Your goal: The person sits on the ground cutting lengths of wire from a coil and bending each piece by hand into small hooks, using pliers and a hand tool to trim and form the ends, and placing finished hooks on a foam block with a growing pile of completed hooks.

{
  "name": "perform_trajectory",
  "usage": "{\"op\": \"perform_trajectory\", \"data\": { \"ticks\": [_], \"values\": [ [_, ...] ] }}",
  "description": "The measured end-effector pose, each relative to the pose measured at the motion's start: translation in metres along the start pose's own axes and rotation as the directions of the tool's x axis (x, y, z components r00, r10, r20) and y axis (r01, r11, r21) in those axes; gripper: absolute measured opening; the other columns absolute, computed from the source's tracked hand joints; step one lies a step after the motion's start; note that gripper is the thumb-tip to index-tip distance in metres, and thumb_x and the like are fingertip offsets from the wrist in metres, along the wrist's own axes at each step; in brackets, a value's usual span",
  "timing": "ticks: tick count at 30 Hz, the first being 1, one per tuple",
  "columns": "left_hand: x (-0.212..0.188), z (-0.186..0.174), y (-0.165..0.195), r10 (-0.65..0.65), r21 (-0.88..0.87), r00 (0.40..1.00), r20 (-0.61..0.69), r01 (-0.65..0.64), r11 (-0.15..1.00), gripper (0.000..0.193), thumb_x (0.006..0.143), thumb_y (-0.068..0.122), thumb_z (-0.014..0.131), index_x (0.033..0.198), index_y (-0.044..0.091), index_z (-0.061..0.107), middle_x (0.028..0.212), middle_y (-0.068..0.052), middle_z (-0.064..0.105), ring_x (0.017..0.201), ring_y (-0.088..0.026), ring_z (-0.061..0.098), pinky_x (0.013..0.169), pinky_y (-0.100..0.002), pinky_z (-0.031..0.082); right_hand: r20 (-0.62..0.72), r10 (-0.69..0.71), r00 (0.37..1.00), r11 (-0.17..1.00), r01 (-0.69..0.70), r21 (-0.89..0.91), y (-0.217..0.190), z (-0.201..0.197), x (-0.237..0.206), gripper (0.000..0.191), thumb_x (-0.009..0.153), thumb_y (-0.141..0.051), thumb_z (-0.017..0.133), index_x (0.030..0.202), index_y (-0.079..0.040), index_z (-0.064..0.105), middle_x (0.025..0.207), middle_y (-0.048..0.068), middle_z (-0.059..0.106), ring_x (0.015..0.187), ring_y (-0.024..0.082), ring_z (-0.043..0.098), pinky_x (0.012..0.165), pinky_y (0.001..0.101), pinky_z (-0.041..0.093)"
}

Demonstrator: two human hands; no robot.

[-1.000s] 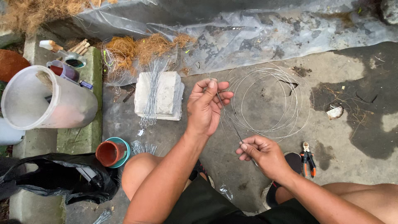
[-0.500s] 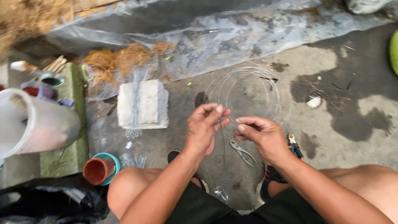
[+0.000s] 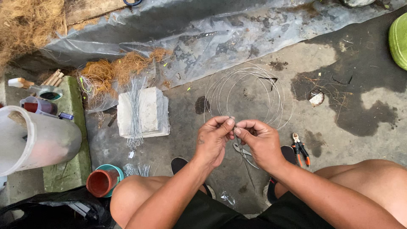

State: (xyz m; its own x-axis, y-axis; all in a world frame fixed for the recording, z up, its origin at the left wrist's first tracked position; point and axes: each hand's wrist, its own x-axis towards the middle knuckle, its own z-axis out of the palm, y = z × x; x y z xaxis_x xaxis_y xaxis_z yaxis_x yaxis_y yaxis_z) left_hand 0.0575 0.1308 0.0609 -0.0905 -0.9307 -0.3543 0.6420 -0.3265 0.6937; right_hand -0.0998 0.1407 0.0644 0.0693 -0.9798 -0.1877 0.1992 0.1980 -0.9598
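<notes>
In the middle of the frame, the left hand (image 3: 212, 142) and right hand (image 3: 260, 142) pinch the thin wire coil (image 3: 248, 95) between fingertips, probably bending it; next needs a firm twist.

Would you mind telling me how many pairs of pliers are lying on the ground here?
2. The orange-handled pliers lie on the concrete beside the right hand. The bare metal pliers lie under both hands, partly covered, by the left hand. Others may be hidden.
</notes>
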Motion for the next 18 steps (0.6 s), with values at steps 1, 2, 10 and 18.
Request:
{"op": "perform_trajectory", "data": {
  "ticks": [1,2,10,18],
  "values": [
    [-0.0004,0.0002,0.0001,0.0,0.001,1.0,-0.003,0.0,1.0,0.014,0.094,0.008,0.073,0.105,0.0,0.07,0.093,-0.006,0.071,0.076,-0.012,0.063,0.07,-0.029,0.052,0.001,-0.005,1.0,1.0,0.005,0.01,-0.0006,0.0013,-0.0006,0.014,0.092,-0.009,0.075,0.103,0.0,0.075,0.085,0.003,0.074,0.073,0.008,0.063,0.063,0.0242,0.052],
    [-0.0007,0.0004,0.0001,0.0,0.002,1.0,-0.007,0.0,1.0,0.014,0.094,0.008,0.073,0.105,0.0,0.07,0.094,-0.006,0.071,0.076,-0.012,0.063,0.07,-0.029,0.052,0.002,-0.009,1.0,1.0,0.009,0.007,-0.0014,0.0025,-0.0012,0.014,0.091,-0.009,0.075,0.102,0.0,0.075,0.085,0.004,0.074,0.073,0.008,0.064,0.063,0.0244,0.052],
    [-0.003,0.0009,-0.0039,0.051,0.037,0.999,-0.011,-0.05,0.998,0.016,0.093,0.007,0.074,0.106,-0.001,0.07,0.095,-0.007,0.071,0.075,-0.013,0.061,0.069,-0.029,0.051,0.056,0.004,0.998,0.998,-0.008,0.059,-0.0054,0.0029,0.0006,0.012,0.091,-0.004,0.074,0.102,0.001,0.072,0.086,0.007,0.075,0.076,0.011,0.069,0.066,0.0252,0.054],
    [-0.0024,-0.0043,-0.0044,0.044,0.045,0.999,0.008,-0.044,0.998,0.019,0.092,0.007,0.075,0.107,-0.004,0.071,0.091,-0.007,0.071,0.077,-0.013,0.06,0.072,-0.029,0.05,0.052,-0.025,0.998,0.999,0.023,0.035,-0.0007,-0.0008,0.0005,0.012,0.09,-0.001,0.074,0.102,0.002,0.073,0.088,0.007,0.075,0.079,0.011,0.069,0.069,0.0267,0.057]
  ]
}}
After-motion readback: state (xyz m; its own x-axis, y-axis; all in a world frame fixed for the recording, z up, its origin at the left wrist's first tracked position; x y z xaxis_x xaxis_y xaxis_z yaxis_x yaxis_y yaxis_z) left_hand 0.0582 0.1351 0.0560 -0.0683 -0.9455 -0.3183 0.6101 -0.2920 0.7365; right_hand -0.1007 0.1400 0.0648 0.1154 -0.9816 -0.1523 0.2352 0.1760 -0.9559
